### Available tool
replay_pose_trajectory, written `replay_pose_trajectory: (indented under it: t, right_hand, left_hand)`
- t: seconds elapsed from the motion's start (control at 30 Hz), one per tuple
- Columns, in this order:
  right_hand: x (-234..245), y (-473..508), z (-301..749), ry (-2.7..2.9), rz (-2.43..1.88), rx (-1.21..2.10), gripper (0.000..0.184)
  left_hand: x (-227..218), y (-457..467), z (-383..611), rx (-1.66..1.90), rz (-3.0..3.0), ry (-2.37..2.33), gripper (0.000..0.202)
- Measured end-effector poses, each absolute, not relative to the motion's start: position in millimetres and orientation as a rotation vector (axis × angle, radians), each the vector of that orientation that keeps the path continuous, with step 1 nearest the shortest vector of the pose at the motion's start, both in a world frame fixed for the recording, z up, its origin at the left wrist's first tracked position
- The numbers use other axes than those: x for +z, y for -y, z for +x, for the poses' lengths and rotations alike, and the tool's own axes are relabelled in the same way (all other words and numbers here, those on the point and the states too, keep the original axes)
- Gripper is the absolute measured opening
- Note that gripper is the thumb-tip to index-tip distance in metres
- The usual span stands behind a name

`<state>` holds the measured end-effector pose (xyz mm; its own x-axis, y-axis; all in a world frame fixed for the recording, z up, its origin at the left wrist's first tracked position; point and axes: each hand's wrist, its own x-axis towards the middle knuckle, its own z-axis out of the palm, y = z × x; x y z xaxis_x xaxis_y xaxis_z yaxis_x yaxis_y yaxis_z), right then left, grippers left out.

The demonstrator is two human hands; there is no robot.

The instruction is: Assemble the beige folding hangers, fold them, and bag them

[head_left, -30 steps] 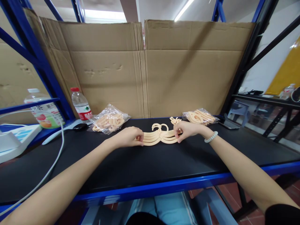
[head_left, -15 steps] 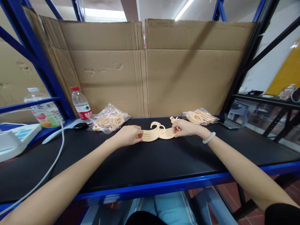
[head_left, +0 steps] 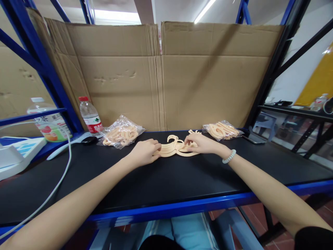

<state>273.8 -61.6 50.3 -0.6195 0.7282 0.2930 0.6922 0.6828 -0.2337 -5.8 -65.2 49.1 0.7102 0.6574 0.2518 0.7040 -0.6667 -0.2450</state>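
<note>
Several cream plastic folding hangers (head_left: 168, 150) lie together on the black table, their hooks at the middle and their arms spread to both sides. My left hand (head_left: 146, 152) is closed round the left ends of the arms. On the other side my right hand (head_left: 201, 143) pinches one of the right arms near the hooks, and this arm looks parted from the one in front of it. The fingers hide the outer ends. Just behind my right hand, more small cream hooks (head_left: 194, 132) show in part.
Clear plastic bags of cream parts lie at the back, one bag left (head_left: 121, 135) and one bag right (head_left: 222, 130). A red-capped bottle (head_left: 91, 118) stands behind a black object (head_left: 88, 140). A phone (head_left: 253, 138) lies at right. A white cable (head_left: 68, 166) crosses the left side. Cardboard (head_left: 125, 76) walls the back.
My right hand has moved left, closer to the hooks, and the right arms of the hangers have fanned apart. My left hand has shifted slightly right.
</note>
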Motion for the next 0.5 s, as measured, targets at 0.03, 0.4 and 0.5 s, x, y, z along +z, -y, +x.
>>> replay_pose_trajectory:
  t: [0.03, 0.4, 0.5]
  right_hand:
    - [49.8, 63.1, 270.7, 2.524, -1.082, 0.115, 0.012]
    - [33.4, 58.8, 261.9, 2.574, -0.995, 0.066, 0.021]
    - [29.1, 58.3, 258.6, 2.571, -0.924, 0.033, 0.022]
  left_hand:
    - [46.0, 65.2, -4.1, -0.245, -2.629, 1.048, 0.011]
    - [30.2, 68.0, 9.1, -0.371, -2.764, 1.03, 0.008]
    - [30.2, 67.5, 8.6, -0.387, -2.767, 1.046, 0.008]
